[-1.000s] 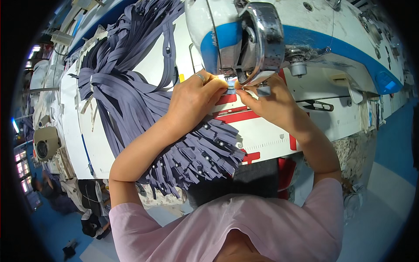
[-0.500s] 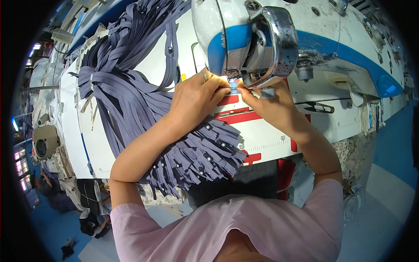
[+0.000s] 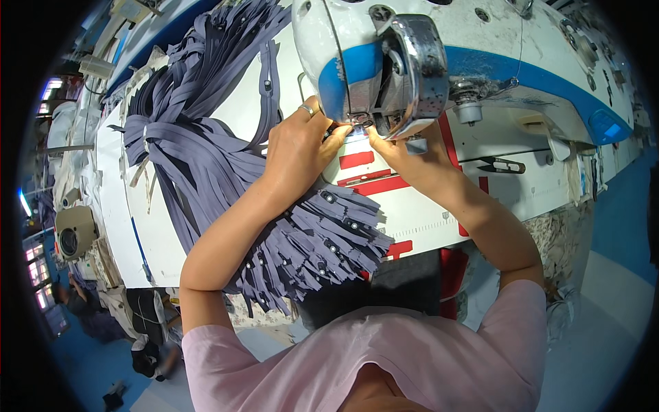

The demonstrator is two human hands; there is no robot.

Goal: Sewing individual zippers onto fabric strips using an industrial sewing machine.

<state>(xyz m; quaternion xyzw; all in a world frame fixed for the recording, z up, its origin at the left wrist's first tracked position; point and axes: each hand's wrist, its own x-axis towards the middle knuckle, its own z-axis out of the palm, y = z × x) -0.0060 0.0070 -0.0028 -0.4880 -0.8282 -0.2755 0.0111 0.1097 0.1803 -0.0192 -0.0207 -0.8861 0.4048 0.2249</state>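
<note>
Below the presser foot of a white and blue sewing machine (image 3: 357,65), my left hand (image 3: 295,147) and my right hand (image 3: 419,161) pinch a small blue-grey strip (image 3: 357,130) from either side. Most of it is hidden by fingers and glare, so its exact kind is unclear. My left hand, wearing a ring, has its fingers closed close to the needle. Beside my left forearm lies a thick tied bundle of grey-purple zippers (image 3: 206,154), its cut ends with sliders fanning under that arm. One zipper (image 3: 270,82) curves apart from the bundle near my left wrist.
Dark thread snips (image 3: 502,165) lie on the white machine table (image 3: 419,233), right of my right forearm. Red tape marks and a ruler scale run along the table's front. A curved metal guard (image 3: 432,75) hangs over my right fingers. Other people are at the far left.
Both hands have drawn in closer under the presser foot, and less of the strip shows between them. The whole view has shifted slightly. The zipper bundle stays in place.
</note>
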